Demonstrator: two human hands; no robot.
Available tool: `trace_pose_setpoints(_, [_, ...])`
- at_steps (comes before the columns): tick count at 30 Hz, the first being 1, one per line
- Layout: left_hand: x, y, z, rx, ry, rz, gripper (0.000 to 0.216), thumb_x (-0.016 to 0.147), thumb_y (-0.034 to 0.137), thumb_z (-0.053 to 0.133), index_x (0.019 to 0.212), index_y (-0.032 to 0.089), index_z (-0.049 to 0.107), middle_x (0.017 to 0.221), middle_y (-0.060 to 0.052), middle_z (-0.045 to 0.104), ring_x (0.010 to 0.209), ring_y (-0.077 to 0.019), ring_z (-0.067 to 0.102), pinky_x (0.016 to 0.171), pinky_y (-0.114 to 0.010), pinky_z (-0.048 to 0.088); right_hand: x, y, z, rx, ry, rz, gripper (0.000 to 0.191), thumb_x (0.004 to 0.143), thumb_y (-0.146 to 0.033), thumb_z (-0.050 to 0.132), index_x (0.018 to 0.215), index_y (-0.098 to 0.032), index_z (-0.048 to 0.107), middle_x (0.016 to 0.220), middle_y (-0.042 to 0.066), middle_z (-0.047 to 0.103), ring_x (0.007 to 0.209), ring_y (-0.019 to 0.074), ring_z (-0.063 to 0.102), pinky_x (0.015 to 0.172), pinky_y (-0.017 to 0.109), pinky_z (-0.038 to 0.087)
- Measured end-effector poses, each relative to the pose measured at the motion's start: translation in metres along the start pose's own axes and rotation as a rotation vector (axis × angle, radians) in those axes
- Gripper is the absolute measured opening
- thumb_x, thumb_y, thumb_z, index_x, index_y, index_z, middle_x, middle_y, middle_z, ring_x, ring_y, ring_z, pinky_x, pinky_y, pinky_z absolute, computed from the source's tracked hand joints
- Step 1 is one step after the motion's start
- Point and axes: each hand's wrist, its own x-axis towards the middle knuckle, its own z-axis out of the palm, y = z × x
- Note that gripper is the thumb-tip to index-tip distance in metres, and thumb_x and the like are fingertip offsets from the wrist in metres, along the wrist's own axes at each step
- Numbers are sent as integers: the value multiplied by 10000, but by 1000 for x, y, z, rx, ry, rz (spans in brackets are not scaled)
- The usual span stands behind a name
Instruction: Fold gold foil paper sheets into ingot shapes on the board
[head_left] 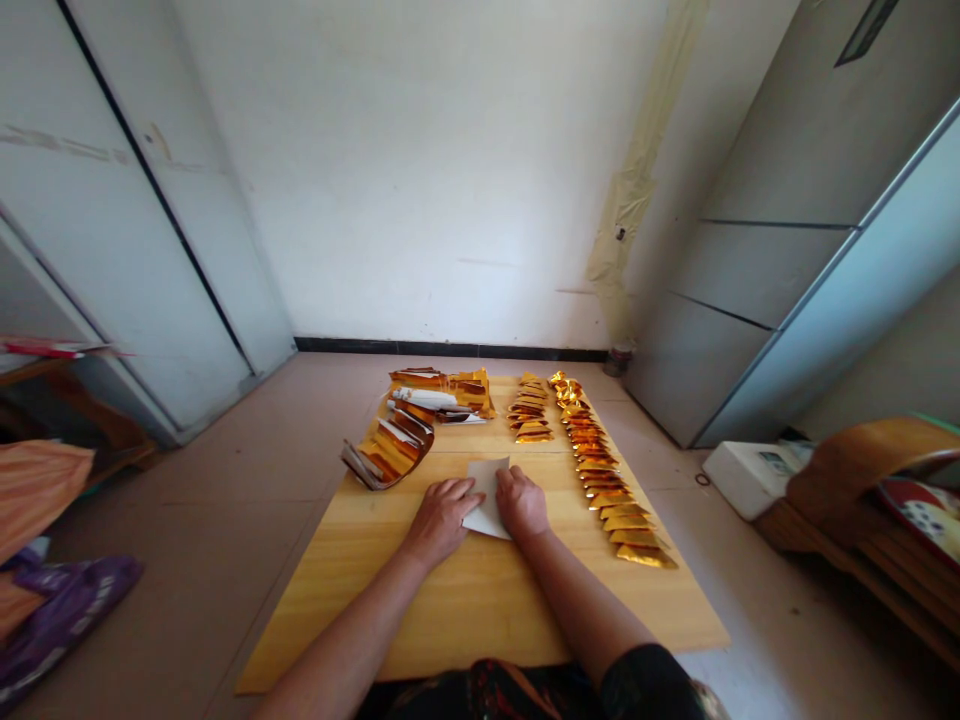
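Note:
A pale sheet of paper (pixel 486 508) lies on the wooden table between my hands, its plain side up. My left hand (pixel 445 516) is at its left edge, with thumb and fingers closed on it. Curled fingers of my right hand (pixel 523 502) press the right edge, hiding part of it. Beyond my left hand lie curled gold foil sheets (pixel 390 447). To the right stretches a long row of folded gold foil pieces (pixel 609 480), and a shorter row of folded pieces (pixel 530 408) stands beside its far end.
The wooden table (pixel 480 610) sits low on a tiled floor. Behind the foil sheets is more gold foil (pixel 471 388) with a white roll-like piece (pixel 424 399). A refrigerator (pixel 720 250) and wooden seat (pixel 862 500) stand at right; a purple bag (pixel 67 610) is at left.

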Motion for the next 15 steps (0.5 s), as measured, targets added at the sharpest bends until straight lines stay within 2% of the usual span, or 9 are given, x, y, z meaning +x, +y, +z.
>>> trace_pose_setpoints(15, [1, -9, 3, 27, 9, 57, 536, 695, 16, 480, 1148, 251, 644, 1263, -84, 583, 1176, -226, 515, 1015, -392, 418, 0, -6, 1, -1, -13, 24, 188, 895, -152, 395, 944, -187, 573, 923, 65, 598, 814, 139, 600, 649, 218, 423])
